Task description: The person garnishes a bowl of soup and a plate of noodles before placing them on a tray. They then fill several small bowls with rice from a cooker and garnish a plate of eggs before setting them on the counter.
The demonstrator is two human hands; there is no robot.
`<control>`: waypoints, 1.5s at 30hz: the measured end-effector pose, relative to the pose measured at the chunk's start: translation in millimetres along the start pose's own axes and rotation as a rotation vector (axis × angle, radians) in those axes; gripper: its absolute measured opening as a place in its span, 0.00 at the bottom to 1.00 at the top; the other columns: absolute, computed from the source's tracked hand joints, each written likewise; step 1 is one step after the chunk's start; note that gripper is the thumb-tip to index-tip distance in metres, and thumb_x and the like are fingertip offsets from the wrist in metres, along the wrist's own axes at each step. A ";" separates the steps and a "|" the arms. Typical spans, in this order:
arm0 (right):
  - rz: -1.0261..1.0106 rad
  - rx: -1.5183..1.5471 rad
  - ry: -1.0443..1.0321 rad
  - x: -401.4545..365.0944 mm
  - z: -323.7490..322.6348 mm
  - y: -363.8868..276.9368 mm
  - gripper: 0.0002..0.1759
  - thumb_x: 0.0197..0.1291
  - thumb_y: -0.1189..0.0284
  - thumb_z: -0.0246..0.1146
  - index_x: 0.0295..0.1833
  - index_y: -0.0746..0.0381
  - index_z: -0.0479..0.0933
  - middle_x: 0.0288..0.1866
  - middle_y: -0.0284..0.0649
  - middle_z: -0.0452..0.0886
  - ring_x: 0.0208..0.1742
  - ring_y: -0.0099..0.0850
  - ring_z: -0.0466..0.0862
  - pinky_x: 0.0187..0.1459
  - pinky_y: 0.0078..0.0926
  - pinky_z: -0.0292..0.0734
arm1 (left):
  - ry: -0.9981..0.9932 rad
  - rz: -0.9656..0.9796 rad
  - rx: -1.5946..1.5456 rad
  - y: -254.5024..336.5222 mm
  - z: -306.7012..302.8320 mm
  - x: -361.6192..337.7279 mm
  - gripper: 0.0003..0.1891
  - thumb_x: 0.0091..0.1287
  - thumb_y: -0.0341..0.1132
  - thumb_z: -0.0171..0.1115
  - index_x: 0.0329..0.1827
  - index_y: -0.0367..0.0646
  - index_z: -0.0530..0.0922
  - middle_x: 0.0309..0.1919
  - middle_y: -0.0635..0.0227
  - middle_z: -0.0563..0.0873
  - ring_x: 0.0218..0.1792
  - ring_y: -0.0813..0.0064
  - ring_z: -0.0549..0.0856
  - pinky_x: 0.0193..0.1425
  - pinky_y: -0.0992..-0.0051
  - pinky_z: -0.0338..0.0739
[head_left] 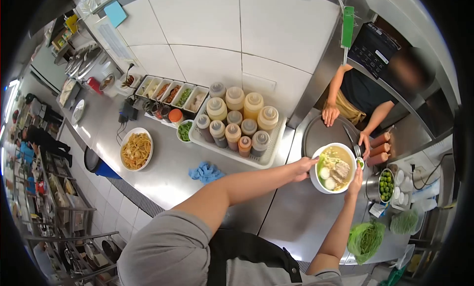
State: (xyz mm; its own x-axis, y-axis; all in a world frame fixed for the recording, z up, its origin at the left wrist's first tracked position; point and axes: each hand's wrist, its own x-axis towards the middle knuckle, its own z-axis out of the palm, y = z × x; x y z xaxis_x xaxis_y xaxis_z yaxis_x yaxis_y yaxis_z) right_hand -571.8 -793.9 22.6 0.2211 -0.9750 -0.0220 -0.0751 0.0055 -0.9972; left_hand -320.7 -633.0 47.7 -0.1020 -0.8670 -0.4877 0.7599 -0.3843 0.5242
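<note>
Steel counter (168, 175), tiled wall behind. Soup bowl (317, 183): at near edge of round tray (318, 130), held on both sides. Left hand (302, 168): fingers closed on left rim. Right hand (354, 183): fingers clasp right rim. Co-worker's hands (330, 114) on tray. Bottles (237, 120), noodle plate (134, 130), blue cloth (206, 171) to the left.

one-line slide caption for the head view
Left hand and right hand hold a bowl of soup at a round metal tray.

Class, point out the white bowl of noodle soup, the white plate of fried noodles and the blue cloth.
White round bowl of noodle soup (317, 183): head view, lower-left outer wall.
White oval plate of yellow fried noodles (134, 132): head view, upper rim.
Crumpled blue cloth (206, 172): head view, its middle.
</note>
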 end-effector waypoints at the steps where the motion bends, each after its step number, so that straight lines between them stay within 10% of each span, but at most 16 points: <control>1: 0.024 0.030 0.014 8.5 -0.7 -1.1 0.28 0.83 0.59 0.49 0.78 0.65 0.68 0.78 0.41 0.72 0.76 0.33 0.71 0.76 0.32 0.64 | 0.012 -0.009 0.018 6.8 4.0 12.0 0.24 0.83 0.53 0.52 0.68 0.42 0.77 0.60 0.67 0.85 0.61 0.72 0.81 0.68 0.63 0.70; 19: 0.277 0.090 0.048 72.2 -20.8 65.0 0.32 0.83 0.53 0.49 0.78 0.66 0.69 0.75 0.41 0.75 0.73 0.33 0.76 0.73 0.32 0.68 | 0.224 -0.021 0.187 -2.6 2.0 90.9 0.37 0.80 0.53 0.57 0.80 0.34 0.61 0.81 0.61 0.65 0.79 0.62 0.65 0.80 0.55 0.59; 21: 0.298 0.136 0.035 72.5 -26.0 66.5 0.32 0.82 0.52 0.50 0.77 0.66 0.69 0.73 0.40 0.77 0.71 0.33 0.77 0.72 0.32 0.69 | 0.226 0.015 0.262 -13.7 -2.9 73.4 0.46 0.76 0.57 0.61 0.84 0.35 0.51 0.83 0.62 0.60 0.81 0.62 0.59 0.82 0.55 0.55; 28: -0.348 -0.643 0.252 28.5 44.8 -40.0 0.22 0.76 0.62 0.61 0.63 0.70 0.81 0.64 0.53 0.82 0.67 0.46 0.80 0.70 0.39 0.70 | -0.357 -0.277 0.320 -13.4 -93.8 -198.3 0.24 0.82 0.47 0.55 0.72 0.41 0.75 0.63 0.59 0.85 0.64 0.65 0.85 0.70 0.66 0.79; 32: -0.905 -0.407 0.054 -2.0 179.3 -189.2 0.17 0.68 0.74 0.66 0.61 0.65 0.83 0.66 0.48 0.82 0.70 0.44 0.78 0.72 0.41 0.68 | 0.162 -0.161 -0.207 -51.1 -209.0 -351.6 0.18 0.80 0.47 0.55 0.44 0.40 0.83 0.52 0.49 0.89 0.55 0.56 0.89 0.67 0.62 0.82; 33: -0.986 -0.414 0.061 -23.2 218.6 -235.3 0.17 0.67 0.74 0.67 0.60 0.64 0.84 0.66 0.47 0.82 0.70 0.44 0.78 0.71 0.41 0.69 | 0.132 0.139 -0.516 -79.5 -262.2 -377.4 0.19 0.79 0.47 0.57 0.36 0.42 0.82 0.44 0.53 0.90 0.48 0.59 0.90 0.57 0.65 0.86; 35: -1.214 -0.447 -0.009 -47.0 280.6 -303.3 0.19 0.68 0.71 0.67 0.63 0.59 0.83 0.69 0.42 0.80 0.70 0.45 0.77 0.70 0.41 0.70 | 0.795 0.427 -0.641 -77.8 -314.4 -438.4 0.22 0.78 0.48 0.60 0.26 0.44 0.78 0.29 0.60 0.87 0.38 0.64 0.90 0.37 0.77 0.88; 39: -1.410 -0.490 -0.121 -70.3 398.1 -387.7 0.27 0.68 0.68 0.67 0.71 0.55 0.74 0.75 0.42 0.73 0.68 0.46 0.77 0.66 0.42 0.76 | 1.231 0.914 -0.789 -79.5 -415.6 -553.3 0.37 0.78 0.43 0.61 0.78 0.29 0.53 0.65 0.42 0.73 0.58 0.52 0.84 0.58 0.65 0.89; 45: -1.317 -0.808 0.025 -53.3 472.8 -436.1 0.39 0.59 0.78 0.62 0.78 0.64 0.63 0.83 0.55 0.60 0.64 0.53 0.80 0.60 0.46 0.81 | 1.344 0.819 -0.223 -47.3 -484.2 -615.9 0.33 0.82 0.40 0.55 0.84 0.45 0.52 0.56 0.47 0.79 0.53 0.55 0.85 0.62 0.60 0.86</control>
State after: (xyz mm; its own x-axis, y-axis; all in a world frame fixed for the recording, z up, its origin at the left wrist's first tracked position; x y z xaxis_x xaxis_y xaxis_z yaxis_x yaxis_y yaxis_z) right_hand -91.1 -639.4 424.6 0.5361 -0.1961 0.8211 -0.3364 -0.9417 -0.0053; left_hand 17.1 72.8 -14.8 0.8892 0.1389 -0.4358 0.4096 0.1826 0.8938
